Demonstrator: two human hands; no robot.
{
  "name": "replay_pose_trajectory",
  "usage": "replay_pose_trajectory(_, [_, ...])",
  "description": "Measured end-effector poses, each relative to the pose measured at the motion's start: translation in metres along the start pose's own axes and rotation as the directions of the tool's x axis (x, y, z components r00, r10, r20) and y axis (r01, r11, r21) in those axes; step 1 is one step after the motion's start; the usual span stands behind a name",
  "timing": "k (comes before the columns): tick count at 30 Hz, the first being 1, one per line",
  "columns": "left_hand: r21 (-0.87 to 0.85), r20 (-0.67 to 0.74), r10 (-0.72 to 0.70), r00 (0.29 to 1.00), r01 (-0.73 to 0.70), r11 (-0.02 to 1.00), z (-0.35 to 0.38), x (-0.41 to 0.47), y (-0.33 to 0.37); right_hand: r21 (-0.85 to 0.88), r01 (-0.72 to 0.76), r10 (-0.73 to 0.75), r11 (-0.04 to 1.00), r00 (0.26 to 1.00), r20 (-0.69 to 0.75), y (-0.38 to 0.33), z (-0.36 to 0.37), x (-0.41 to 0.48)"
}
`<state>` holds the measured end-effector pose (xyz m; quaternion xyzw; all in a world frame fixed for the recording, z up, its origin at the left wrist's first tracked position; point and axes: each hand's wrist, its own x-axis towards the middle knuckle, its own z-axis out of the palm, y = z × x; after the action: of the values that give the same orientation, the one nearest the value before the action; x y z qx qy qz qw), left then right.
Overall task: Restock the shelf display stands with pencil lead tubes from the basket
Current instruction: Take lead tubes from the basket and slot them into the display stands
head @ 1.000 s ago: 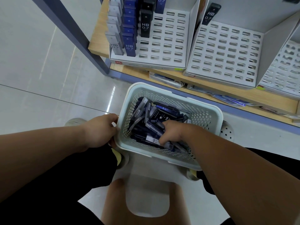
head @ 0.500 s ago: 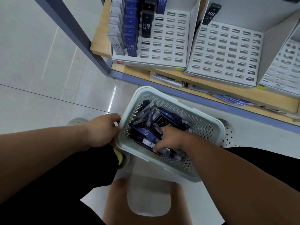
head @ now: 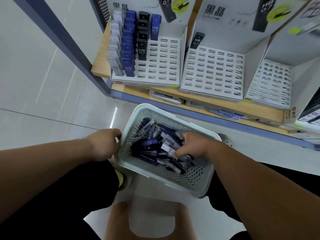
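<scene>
Right hand (head: 194,146) pinches grey tube (head: 167,148) amid piled tubes (head: 149,142); left hand (head: 102,144) grips basket (head: 147,108).

A stationery shop, wooden shelf (head: 204,99) with cardboard display stands (head: 213,73), rows of pencil lead tubes (head: 129,54), tiled floor (head: 43,94)

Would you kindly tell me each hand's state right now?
Left hand: grips the basket rim.
Right hand: curled among the lead tubes; grip cannot be told.

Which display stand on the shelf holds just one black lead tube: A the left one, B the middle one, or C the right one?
B: the middle stand has a lone black tube in its back left corner; the left stand holds several rows.
</scene>
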<state>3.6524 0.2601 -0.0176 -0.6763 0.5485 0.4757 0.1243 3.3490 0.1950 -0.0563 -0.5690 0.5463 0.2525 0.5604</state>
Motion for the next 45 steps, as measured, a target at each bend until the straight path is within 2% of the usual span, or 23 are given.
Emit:
replay_pose_trajectory(2, [0.076,-0.157,0.055,0.986,-0.044,0.996,-0.004,0.0,0.002,0.012,-0.018,0.019,1.0,0.999,-0.042,0.002,-0.003,-0.01])
replay_pose_trajectory(4, [0.06,-0.276,0.113,0.954,-0.1,0.993,-0.009,-0.001,0.008,0.04,-0.031,0.034,0.999,0.996,-0.088,0.005,-0.003,-0.016])
replay_pose_trajectory(8, [-0.034,-0.338,0.148,0.929,-0.169,0.985,-0.009,-0.001,0.022,0.168,-0.024,0.054,0.985,0.982,-0.181,0.012,0.004,-0.022])
replay_pose_trajectory(14, [0.042,-0.295,0.237,0.926,-0.235,0.971,0.014,0.013,0.05,0.458,0.083,0.036,0.885,0.969,-0.244,0.021,0.017,-0.031])
replay_pose_trajectory(17, [0.246,-0.185,0.322,0.929,-0.273,0.93,0.032,0.032,0.064,0.556,0.122,0.042,0.822,0.961,-0.273,0.031,0.024,-0.034])
replay_pose_trajectory(19, [0.423,-0.082,0.283,0.956,-0.224,0.878,0.042,0.047,0.067,0.594,0.153,0.047,0.79,0.95,-0.308,0.036,0.026,-0.035])
replay_pose_trajectory(22, [0.583,-0.035,0.144,0.989,-0.097,0.807,0.055,0.068,0.07,0.613,0.193,0.044,0.766,0.936,-0.349,0.037,0.028,-0.034])
replay_pose_trajectory(27, [0.502,-0.065,-0.047,0.997,0.074,0.861,0.068,0.094,0.079,0.707,0.233,0.056,0.668,0.932,-0.359,0.041,0.024,-0.038])
replay_pose_trajectory(32, [0.41,-0.208,-0.088,0.974,0.169,0.896,0.079,0.099,0.078,0.786,0.24,0.109,0.569,0.926,-0.362,0.044,0.021,-0.039])
replay_pose_trajectory(34, [0.364,-0.202,-0.103,0.974,0.173,0.915,0.08,0.099,0.077,0.789,0.236,0.112,0.567,0.927,-0.358,0.044,0.021,-0.038])
replay_pose_trajectory(38, [0.37,-0.079,-0.099,0.992,0.121,0.921,0.081,0.098,0.075,0.784,0.232,0.089,0.575,0.936,-0.342,0.041,0.022,-0.037])
replay_pose_trajectory(45, [0.276,-0.097,-0.035,0.995,0.061,0.959,0.087,0.093,0.066,0.785,0.232,0.092,0.575,0.935,-0.344,0.04,0.022,-0.039])
